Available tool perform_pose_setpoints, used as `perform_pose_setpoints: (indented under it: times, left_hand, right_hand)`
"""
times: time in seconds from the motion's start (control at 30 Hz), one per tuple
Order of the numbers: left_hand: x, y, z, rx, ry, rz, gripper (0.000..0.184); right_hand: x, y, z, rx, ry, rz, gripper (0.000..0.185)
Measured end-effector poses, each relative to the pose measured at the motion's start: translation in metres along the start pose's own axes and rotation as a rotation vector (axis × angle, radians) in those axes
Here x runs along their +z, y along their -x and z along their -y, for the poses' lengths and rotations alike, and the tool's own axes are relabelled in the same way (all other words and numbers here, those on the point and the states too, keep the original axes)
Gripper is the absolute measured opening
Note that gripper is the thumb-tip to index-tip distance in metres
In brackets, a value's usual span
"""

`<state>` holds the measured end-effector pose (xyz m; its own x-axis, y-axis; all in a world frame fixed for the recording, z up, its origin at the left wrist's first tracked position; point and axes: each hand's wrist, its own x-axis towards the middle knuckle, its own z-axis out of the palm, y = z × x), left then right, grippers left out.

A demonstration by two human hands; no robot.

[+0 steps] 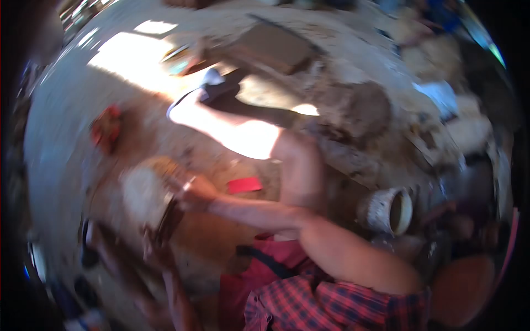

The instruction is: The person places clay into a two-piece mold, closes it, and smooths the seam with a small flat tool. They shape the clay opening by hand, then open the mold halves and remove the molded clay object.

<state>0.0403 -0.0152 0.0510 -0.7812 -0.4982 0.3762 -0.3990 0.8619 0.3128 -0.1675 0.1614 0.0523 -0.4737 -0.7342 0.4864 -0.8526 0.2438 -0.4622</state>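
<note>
A round object (142, 193) with a pale face and an orange-brown upper edge is at left of centre, above the ground; blur hides its exact kind. My right hand (194, 192) is closed at its right edge, with the forearm stretched across from the lower right. My left hand (156, 249) grips its lower edge from below, beside a dark brown part (170, 219). Both sets of fingers are smeared by motion. A flat red piece (244, 185) lies on the ground right of my right hand.
A white bucket (393, 211) lies tipped at the right. Beyond my bare leg (237, 132) are a brown clay-like mound (361, 110) and a flat board (276, 45). A red-orange bundle (106, 128) sits at the left. Sunlight falls on the floor (124, 60).
</note>
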Motion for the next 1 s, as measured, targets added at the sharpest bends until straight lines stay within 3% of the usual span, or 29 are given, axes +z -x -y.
perform_pose_setpoints:
  times: [0.03, 0.07, 0.17, 0.2, 0.3, 0.33, 0.57, 0.67, 1.0]
  left_hand:
    - [-0.007, -0.004, -0.011, 0.011, 0.004, -0.032, 0.055]
    - [-0.015, -0.005, -0.022, -0.110, 0.064, 0.053, 0.056]
    - [-0.018, 0.004, -0.031, 0.049, 0.065, -0.015, 0.058]
    - [-0.021, 0.008, -0.042, 0.068, 0.138, -0.023, 0.058]
    - [-0.010, 0.019, -0.064, 0.051, 0.044, -0.068, 0.054]
    - [-0.011, 0.019, -0.071, 0.015, 0.087, -0.082, 0.044]
    - [-0.003, 0.017, -0.071, 0.022, 0.071, -0.239, 0.031]
    - [-0.003, 0.007, -0.076, 0.041, 0.009, -0.306, 0.026]
    - [0.011, -0.007, -0.068, 0.189, 0.033, -0.334, 0.025]
  right_hand:
    - [0.004, 0.003, -0.003, -0.016, -0.057, 0.012, 0.066]
    - [0.021, 0.004, -0.011, 0.029, -0.205, 0.009, 0.066]
    - [0.019, 0.012, -0.017, 0.167, -0.417, 0.125, 0.072]
    - [-0.031, 0.009, 0.006, 0.071, -0.048, 0.040, 0.068]
    - [-0.017, 0.021, 0.014, 0.042, -0.086, -0.077, 0.055]
    - [-0.015, 0.024, 0.021, 0.039, -0.082, -0.094, 0.047]
    - [-0.016, 0.026, 0.022, -0.103, 0.061, -0.171, 0.045]
    - [-0.015, 0.018, 0.021, -0.111, 0.085, -0.178, 0.034]
    - [-0.012, 0.018, 0.013, -0.134, 0.086, -0.111, 0.039]
